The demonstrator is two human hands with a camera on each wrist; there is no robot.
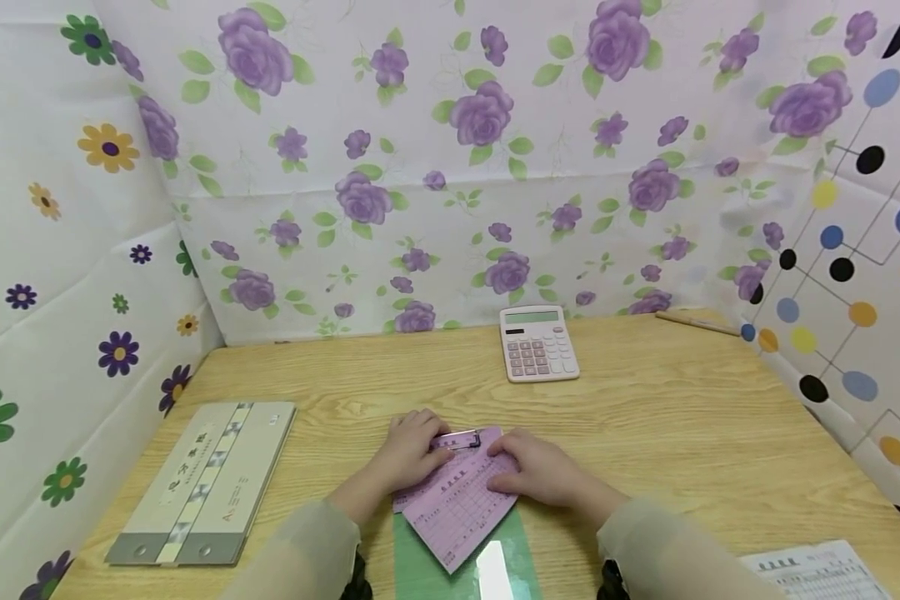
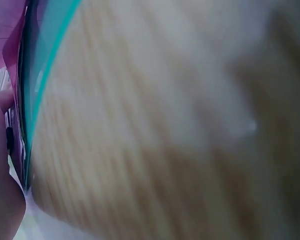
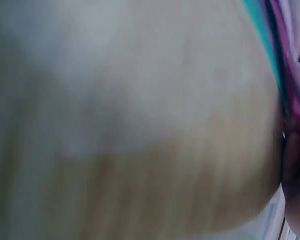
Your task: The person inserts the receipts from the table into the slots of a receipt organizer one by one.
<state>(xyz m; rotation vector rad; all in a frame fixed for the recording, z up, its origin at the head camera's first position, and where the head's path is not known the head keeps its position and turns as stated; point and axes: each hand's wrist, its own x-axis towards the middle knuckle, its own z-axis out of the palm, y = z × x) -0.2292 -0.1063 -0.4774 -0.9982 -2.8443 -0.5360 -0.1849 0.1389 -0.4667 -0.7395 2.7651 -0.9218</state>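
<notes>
A green clipboard (image 1: 525, 554) with a metal clip (image 1: 461, 440) at its far end lies in front of me, carrying pink printed forms. The upper form (image 1: 461, 517) is turned askew over another pink sheet (image 1: 402, 501). My left hand (image 1: 411, 450) grips the clipboard's far left side beside the clip, its thumb over the paper. At the upper form's right edge, my right hand (image 1: 536, 471) pinches the paper, fingers bent over it. Both wrist views catch only part of a hand (image 2: 2, 165) at the frame's edge, next to the board's green edge (image 3: 262, 35).
A pink-and-white calculator (image 1: 538, 343) sits at the back of the wooden table (image 1: 630, 392). To the left lies a grey-beige box or pad (image 1: 206, 483). A white printed form (image 1: 817, 573) is at the front right, a thin wooden stick (image 1: 697, 323) at the back right. Patterned cloth surrounds the table.
</notes>
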